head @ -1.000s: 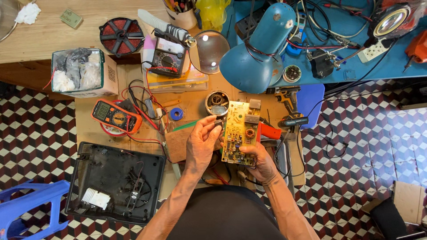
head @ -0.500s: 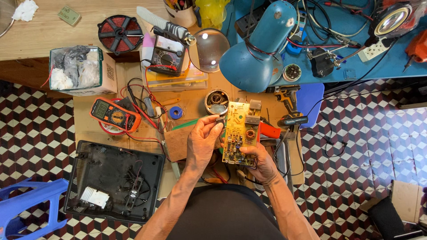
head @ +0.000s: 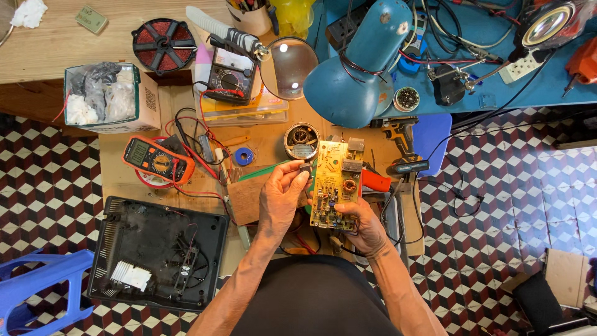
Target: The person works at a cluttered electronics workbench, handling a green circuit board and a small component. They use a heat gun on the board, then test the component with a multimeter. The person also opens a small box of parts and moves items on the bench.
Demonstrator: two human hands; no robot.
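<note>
Head view. Right hand grips the yellow circuit board from below, upright and tilted toward the face. Left hand is closed, pinching a small dark component at the board's upper left edge. Since half a second ago the left fingers have risen from the board's mid-edge to its top corner; likely the part is being offered up or lifted away.

Bench: orange multimeter left of the board, blue lamp above it, opened black casing lower left. Checkered floor to the board's right.
</note>
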